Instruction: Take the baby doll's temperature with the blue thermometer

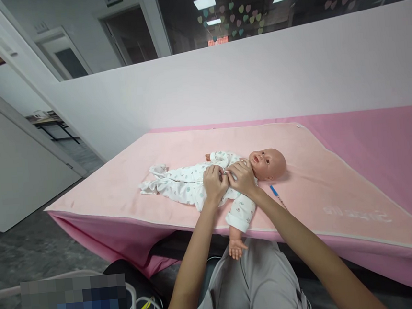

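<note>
A bald baby doll [270, 163] lies on its back on a pale pink mat [113, 167], head to the right and feet to the left. It wears a white patterned baby outfit [181, 183]. Over the doll's chest, my left hand [214, 182] and my right hand [242, 175] meet, fingers bent and pinched on the front of the outfit. A small light bit, perhaps a tie or cloth edge, shows between the fingertips. One doll arm [237, 240] hangs past the table's near edge, toward my lap.
A blue-ended thin stick [274, 191], perhaps a thermometer, lies near the doll's head. Darker pink cloth [381, 144] covers the table, draping over its edge. Behind rises a white wall [243, 84] with a window. A cable [132, 295] and a blurred-out patch are at lower left.
</note>
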A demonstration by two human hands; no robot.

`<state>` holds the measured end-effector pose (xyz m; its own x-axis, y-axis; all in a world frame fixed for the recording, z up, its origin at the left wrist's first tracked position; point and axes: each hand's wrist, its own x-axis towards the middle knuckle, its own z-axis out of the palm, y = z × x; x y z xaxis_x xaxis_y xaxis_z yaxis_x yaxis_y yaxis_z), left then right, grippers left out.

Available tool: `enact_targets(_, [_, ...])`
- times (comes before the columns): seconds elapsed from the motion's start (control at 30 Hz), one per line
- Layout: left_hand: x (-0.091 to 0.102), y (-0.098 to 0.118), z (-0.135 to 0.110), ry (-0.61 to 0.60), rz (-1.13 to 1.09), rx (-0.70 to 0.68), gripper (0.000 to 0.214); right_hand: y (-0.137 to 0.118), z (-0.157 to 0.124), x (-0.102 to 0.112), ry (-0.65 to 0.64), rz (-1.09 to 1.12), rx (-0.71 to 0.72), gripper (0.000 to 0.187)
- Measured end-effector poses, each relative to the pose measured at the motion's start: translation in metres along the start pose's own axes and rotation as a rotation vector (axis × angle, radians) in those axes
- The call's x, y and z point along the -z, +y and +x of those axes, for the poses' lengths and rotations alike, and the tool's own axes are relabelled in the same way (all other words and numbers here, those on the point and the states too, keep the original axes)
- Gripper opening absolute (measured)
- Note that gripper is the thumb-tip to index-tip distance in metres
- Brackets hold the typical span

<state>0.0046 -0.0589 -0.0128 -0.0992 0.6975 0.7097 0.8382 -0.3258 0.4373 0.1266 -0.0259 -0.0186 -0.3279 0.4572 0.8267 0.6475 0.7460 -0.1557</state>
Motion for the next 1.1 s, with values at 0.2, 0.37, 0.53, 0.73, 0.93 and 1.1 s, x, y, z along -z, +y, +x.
enact_targets(0.2, [-0.0011,0.0013,0.0001,0.008,-0.013,0.018,0.008,0.0001,-0.0033,-0.0033,0.028,-0.046,-0.015,0.018])
enact_targets(0.37, [-0.0012,0.0006,0.0004,0.013,0.008,0.011,0.006,-0.0006,-0.0027,-0.0016,0.022,-0.037,-0.005,0.018])
enact_targets(0.53, [-0.0023,0.0003,0.0001,0.03,-0.02,0.05,0.006,0.0002,-0.0009,0.0002,0.022,0.003,0.023,0.014])
enact_targets(0.73, [-0.0013,0.0001,0.0013,0.027,-0.076,0.124,0.008,0.0016,0.0003,-0.0004,-0.061,0.028,0.081,0.02])
enact_targets(0.93, [0.0019,-0.001,0.0019,-0.004,-0.138,0.092,0.006,0.0012,-0.0007,-0.0009,-0.03,0.014,0.098,0.016])
enact_targets(1.1, [0.0012,0.0013,0.0011,0.01,-0.082,0.072,0.005,0.0016,-0.0004,-0.0028,0.027,-0.016,0.076,0.013])
